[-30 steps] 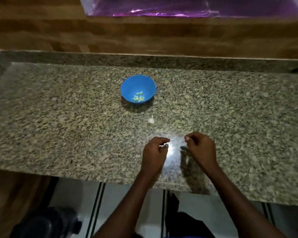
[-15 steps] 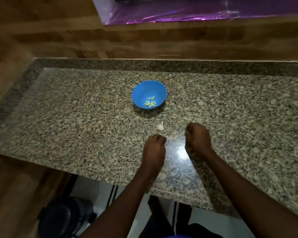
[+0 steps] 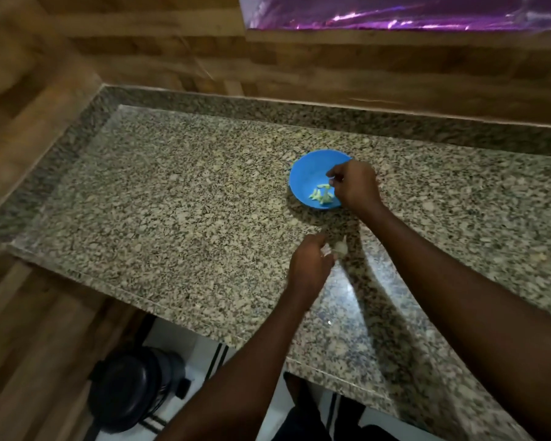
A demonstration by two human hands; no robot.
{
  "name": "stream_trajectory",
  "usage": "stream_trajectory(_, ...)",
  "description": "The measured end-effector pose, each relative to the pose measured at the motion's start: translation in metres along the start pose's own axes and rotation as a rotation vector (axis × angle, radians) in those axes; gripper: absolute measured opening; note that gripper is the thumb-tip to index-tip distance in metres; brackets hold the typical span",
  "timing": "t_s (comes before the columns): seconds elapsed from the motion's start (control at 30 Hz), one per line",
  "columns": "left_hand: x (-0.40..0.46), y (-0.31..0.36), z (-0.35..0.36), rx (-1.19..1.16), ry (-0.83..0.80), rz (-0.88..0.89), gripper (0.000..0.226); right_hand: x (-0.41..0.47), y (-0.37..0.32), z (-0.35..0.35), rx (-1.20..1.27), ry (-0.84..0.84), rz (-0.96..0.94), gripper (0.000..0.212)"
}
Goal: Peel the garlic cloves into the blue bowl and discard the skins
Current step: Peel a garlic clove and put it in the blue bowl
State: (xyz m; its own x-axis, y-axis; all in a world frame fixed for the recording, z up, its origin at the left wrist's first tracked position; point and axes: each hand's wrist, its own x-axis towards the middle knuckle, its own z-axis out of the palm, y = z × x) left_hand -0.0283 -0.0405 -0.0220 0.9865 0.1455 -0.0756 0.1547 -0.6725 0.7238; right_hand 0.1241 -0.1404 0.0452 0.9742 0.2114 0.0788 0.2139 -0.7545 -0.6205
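Observation:
The blue bowl [image 3: 303,176] stands on the granite counter [image 3: 188,202] with several peeled garlic cloves [image 3: 321,195] in it. My right hand [image 3: 355,186] hovers over the bowl's right side, and its fingertips pinch a small pale clove above the bowl. An unpeeled garlic clove [image 3: 341,248] lies on the counter below the bowl. My left hand [image 3: 310,265] is just left of that clove with its fingers curled. A pale scrap of skin shows at its fingertips, blurred.
A wooden wall runs behind and to the left of the counter. A shiny purple sheet [image 3: 395,14] hangs above at the back. Below the counter's front edge a dark round bin [image 3: 131,386] stands on the pale floor.
My right hand has moved from the counter's front up over the blue bowl. The left hand has shifted toward the unpeeled clove. The camera has swung left and closer.

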Motion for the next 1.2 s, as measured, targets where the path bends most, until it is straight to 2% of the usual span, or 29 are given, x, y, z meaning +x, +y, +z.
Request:
stream_trajectory(0.1, 0.009, 0.003, 0.006, 0.025, -0.016, 0.036, 0.048, -0.018, 0.005, -0.01, 0.065, 0.107, 0.002, 0.018)
stream_trajectory(0.2, 0.015, 0.004, 0.012, 0.049, -0.032, 0.066, 0.038, -0.05, 0.019, -0.018, 0.126, 0.177, 0.074, 0.02)
stream_trajectory(0.27, 0.014, 0.005, 0.013, -0.018, -0.039, 0.053, 0.029, -0.074, 0.031, -0.018, 0.188, 0.172, 0.182, 0.018)
stream_trajectory(0.33, 0.009, 0.007, 0.01, -0.184, -0.056, -0.038, 0.025, -0.099, 0.044, -0.016, 0.242, 0.143, 0.308, 0.017)
stream_trajectory(0.4, 0.004, 0.013, 0.003, -0.45, -0.135, -0.14, 0.025, -0.12, 0.057, -0.012, 0.306, 0.059, 0.434, 0.016)
stream_trajectory(0.47, -0.003, 0.021, -0.004, -0.679, -0.214, -0.197, 0.027, -0.138, 0.061, -0.011, 0.489, -0.05, 0.557, 0.013)
stream_trajectory(0.57, -0.011, 0.028, -0.009, -0.824, -0.263, -0.193, 0.032, -0.154, 0.051, -0.016, 0.829, -0.138, 0.62, 0.012)
stream_trajectory(0.7, -0.017, 0.034, -0.016, -0.848, -0.253, -0.188, 0.036, -0.162, 0.042, -0.027, 0.93, -0.134, 0.599, 0.011)
stream_trajectory(0.83, -0.017, 0.039, -0.02, -0.818, -0.257, -0.142, 0.034, -0.161, 0.035, -0.037, 0.988, -0.155, 0.68, 0.008)
stream_trajectory(0.93, -0.014, 0.044, -0.02, -0.815, -0.266, -0.132, 0.033, -0.156, 0.022, -0.04, 1.042, -0.095, 0.771, 0.007)
stream_trajectory(1.07, -0.012, 0.053, -0.02, -0.762, -0.24, -0.13, 0.029, -0.149, 0.012, -0.035, 1.105, -0.073, 0.956, 0.021)
stream_trajectory(1.2, -0.002, 0.046, -0.017, -0.64, -0.158, -0.189, 0.029, -0.146, 0.023, -0.025, 1.072, -0.033, 0.965, 0.018)
